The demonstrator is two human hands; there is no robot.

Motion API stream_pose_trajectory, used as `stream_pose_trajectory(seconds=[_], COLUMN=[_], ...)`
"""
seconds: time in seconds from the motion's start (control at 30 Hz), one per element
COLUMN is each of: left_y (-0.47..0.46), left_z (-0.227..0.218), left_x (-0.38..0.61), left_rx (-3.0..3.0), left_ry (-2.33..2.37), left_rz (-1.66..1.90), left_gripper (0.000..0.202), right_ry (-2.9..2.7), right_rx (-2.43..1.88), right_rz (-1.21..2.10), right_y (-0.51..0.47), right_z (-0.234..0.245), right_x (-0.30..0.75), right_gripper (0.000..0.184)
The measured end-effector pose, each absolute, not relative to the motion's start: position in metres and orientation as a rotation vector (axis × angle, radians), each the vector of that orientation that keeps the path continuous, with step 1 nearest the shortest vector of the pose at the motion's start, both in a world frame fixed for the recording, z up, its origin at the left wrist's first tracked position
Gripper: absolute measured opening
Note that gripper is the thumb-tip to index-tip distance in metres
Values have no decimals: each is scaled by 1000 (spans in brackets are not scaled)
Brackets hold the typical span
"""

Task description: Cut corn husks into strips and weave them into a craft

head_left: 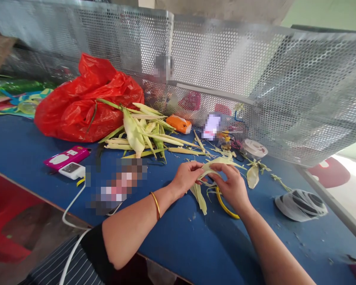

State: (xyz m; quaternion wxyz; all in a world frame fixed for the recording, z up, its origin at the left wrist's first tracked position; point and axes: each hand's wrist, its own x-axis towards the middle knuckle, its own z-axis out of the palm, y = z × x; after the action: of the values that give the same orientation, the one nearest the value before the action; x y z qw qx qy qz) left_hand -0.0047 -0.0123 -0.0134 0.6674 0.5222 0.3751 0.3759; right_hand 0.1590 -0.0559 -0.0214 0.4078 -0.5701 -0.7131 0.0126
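The left hand (pixel 190 176) and the right hand (pixel 233 186) meet over the blue table (pixel 178 237), and both have hold of one pale strip of husk (pixel 210 167). The left thumb is pinched down on it. The right thumb and first finger nip it from the other side, but some of the fingertips are hidden. The strip bends in a little curve between the two hands, so this piece looks like it is in the middle of being worked, not finished. A yellow ring (pixel 223 205) lies just under the right hand, and I cannot tell if the strip is joined to it. One loose husk piece (pixel 199 200) lies on the table by the fingers, and thin scraps are spread about, so some husk seems to be pulled apart already. A lot looks left to use: a big pile of husks (pixel 135 132) sits beside the red bag (pixel 86 107), and many of them are still wide and whole. Off to the right is a wound roll (pixel 301 205), which neither hand is touching. I see nothing that looks all done.
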Motion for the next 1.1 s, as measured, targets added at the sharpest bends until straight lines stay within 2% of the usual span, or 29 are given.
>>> stream_pose_trajectory(seconds=[0.07, 0.17, 0.33, 0.43, 0.7, 0.83, 0.93, 1.1], left_y=[-13, -12, -11, -10, -5, 3, 5, 1], left_z=[-13, -14, -16, -15, -14, -14, -14, -12], left_x=[-4, -3, -5, -6, -7, -12, -15, -15], left_rx=[1146, 1116, 1070, 1049, 973, 819, 782, 745], left_ry=[871, 921, 910, 904, 1018, 1119, 1124, 1088], left_rz=[834, 834, 857, 900, 1000, 1080, 1056, 982], left_gripper=[13, 13, 12, 13, 13, 14, 12, 6], right_ry=[-1833, -1965, -2143, -2189, -2274, -2210, -2009, -1303], right_rx=[-1428, -1389, -1293, -1202, -1029, -982, -1188, -2060], right_rz=[28, -41, -492, -623, -667, -321, -163, -556], right_y=[-59, -64, -71, -73, -79, -84, -80, -63], right_z=[-21, -18, -9, -5, 2, 11, 13, -2], right_x=[157, 152, 146, 144, 137, 138, 159, 225], right_gripper=[8, 15, 22, 22, 23, 16, 17, 30])
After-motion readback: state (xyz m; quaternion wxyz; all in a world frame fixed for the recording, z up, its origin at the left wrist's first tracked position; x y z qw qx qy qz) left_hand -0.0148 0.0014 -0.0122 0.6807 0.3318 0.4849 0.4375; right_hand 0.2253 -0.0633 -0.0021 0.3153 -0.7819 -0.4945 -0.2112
